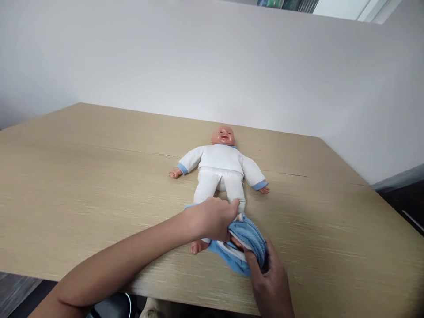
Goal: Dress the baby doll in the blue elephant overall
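A baby doll [221,165] in a white top and white trousers with light blue cuffs lies face up on the wooden table [82,185], head away from me. My left hand [212,218] is closed on a blue garment [247,240] at the doll's foot on the right side. My right hand [270,282] grips the same blue fabric from below, fingers curled into it. The doll's other bare foot [198,247] shows just under my left wrist.
A plain white wall [212,66] stands behind the table. The table's near edge runs close under my arms, and its right edge drops to a dark floor [404,198].
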`<state>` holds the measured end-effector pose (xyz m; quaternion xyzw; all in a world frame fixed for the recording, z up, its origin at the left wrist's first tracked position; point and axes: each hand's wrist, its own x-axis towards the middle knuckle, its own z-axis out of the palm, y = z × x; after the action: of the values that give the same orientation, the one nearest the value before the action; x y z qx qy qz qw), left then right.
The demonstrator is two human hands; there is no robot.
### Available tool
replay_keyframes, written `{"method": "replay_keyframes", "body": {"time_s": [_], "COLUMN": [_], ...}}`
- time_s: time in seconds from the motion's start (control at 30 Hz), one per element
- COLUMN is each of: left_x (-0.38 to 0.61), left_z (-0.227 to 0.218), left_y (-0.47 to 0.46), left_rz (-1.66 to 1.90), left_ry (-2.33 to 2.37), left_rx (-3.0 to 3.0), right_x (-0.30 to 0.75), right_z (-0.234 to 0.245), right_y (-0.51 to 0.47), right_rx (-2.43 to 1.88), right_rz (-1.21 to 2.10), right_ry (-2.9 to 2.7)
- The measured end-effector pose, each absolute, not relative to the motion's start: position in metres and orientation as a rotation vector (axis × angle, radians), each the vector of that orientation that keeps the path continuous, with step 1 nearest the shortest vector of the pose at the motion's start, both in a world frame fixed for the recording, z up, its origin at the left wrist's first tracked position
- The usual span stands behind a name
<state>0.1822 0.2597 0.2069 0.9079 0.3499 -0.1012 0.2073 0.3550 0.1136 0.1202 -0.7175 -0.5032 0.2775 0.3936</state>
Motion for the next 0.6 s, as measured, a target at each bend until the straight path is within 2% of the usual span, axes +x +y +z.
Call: {"method": "replay_keyframes", "body": {"time_s": [0.2, 0.43, 0.6], "left_x": [0.184, 0.177, 0.166], "left_z": [0.200, 0.190, 0.193], "left_y": [0.261, 0.272, 0.265], "left_rz": [-0.367, -0.145, 0.017], "left_ry": [0.938, 0.818, 0.856], "left_rx": [2.544, 2.411, 2.210], "right_x": [0.352, 0.363, 0.369], "right_z": [0.111, 0.098, 0.095], "right_y": [0.114, 0.110, 0.112], "right_rx": [-1.823, -1.701, -1.541], "right_rz": [0.540, 0.985, 1.097], "right_ry": [-1.300, -0.942, -0.753]}}
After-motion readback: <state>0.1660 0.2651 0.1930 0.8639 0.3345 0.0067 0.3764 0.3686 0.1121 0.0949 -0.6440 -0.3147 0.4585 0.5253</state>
